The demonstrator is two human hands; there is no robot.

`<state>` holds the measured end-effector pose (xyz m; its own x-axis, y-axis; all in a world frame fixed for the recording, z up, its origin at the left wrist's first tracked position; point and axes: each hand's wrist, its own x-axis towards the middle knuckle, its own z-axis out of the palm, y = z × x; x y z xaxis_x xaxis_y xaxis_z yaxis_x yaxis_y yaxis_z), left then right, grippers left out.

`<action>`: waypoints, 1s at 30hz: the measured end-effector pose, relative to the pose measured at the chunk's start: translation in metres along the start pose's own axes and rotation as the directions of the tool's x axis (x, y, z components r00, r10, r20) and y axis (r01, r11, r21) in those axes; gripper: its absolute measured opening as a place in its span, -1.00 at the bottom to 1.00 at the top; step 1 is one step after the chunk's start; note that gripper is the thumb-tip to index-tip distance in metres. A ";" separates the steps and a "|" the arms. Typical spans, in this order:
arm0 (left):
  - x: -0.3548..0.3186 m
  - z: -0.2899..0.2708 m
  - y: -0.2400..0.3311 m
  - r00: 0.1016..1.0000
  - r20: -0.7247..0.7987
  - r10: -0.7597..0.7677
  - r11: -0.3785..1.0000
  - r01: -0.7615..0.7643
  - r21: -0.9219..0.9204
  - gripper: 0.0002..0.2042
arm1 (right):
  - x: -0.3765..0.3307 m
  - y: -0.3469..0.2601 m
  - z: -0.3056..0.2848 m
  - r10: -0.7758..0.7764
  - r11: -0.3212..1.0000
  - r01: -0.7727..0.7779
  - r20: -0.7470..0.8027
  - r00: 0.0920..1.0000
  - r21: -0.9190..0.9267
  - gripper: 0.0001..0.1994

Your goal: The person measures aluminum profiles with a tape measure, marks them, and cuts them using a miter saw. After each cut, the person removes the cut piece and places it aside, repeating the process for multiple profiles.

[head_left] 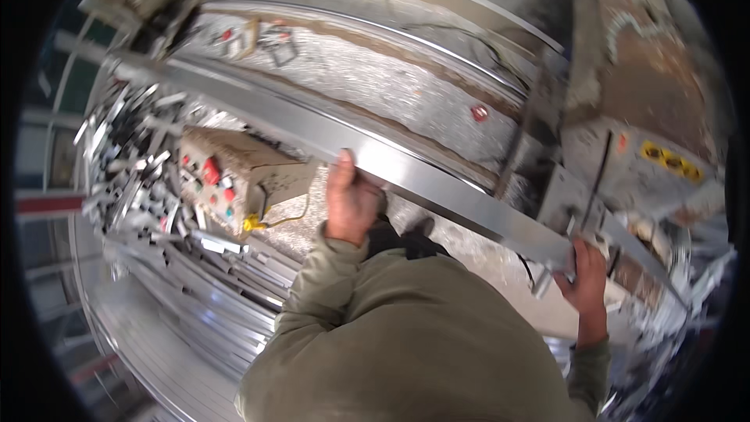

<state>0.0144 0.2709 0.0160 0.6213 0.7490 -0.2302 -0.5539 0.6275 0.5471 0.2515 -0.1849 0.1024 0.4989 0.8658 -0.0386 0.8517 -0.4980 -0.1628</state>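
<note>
Here the person holds a long aluminium profile (pixel 406 176) with both hands, and it runs slanted across the view from the upper left down to the lower right. The left hand (pixel 351 203) is closed around the middle part of the bar, with the thumb lying up on its flat face. The right hand (pixel 584 273) has its grip on the lower right end, fingers wrapped over the edge, just beside the metal parts of the cutting machine (pixel 625 148). So both grips are closed on the same bar, and the bar is carried in the air, not resting flat on anything I can see. I judge that the work is in its middle: the profile is already picked up and brought near the machine, but it does not yet lie in place there, and no cut is visible on it. Below the left hand stands a control box (pixel 226 176) with red and green buttons, and many cut metal offcuts (pixel 133 148) lie in a heap at the left. More long profiles (pixel 195 297) are stacked at the lower left.
</note>
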 end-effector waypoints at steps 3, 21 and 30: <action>-0.003 0.019 0.016 0.966 -0.230 -0.116 0.982 0.146 0.116 -0.58 | 0.012 -0.034 -0.007 -0.049 0.991 0.021 -0.220 0.974 -0.131 -0.20; 0.071 -0.077 0.103 1.000 0.007 -0.027 0.977 0.027 -0.212 -0.54 | 0.013 0.015 0.021 0.140 0.612 -0.525 0.573 0.808 0.591 -0.51; 0.143 -0.021 0.124 0.961 -0.048 -0.271 0.950 0.275 0.147 -0.63 | 0.078 -0.074 -0.045 0.367 0.919 -0.278 -0.353 0.861 0.279 -0.57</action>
<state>0.0228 0.4609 0.0338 0.7205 0.5606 -0.4082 -0.2741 0.7709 0.5750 0.2342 -0.0827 0.1563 0.7985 0.5455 0.2546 0.5997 -0.6847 -0.4141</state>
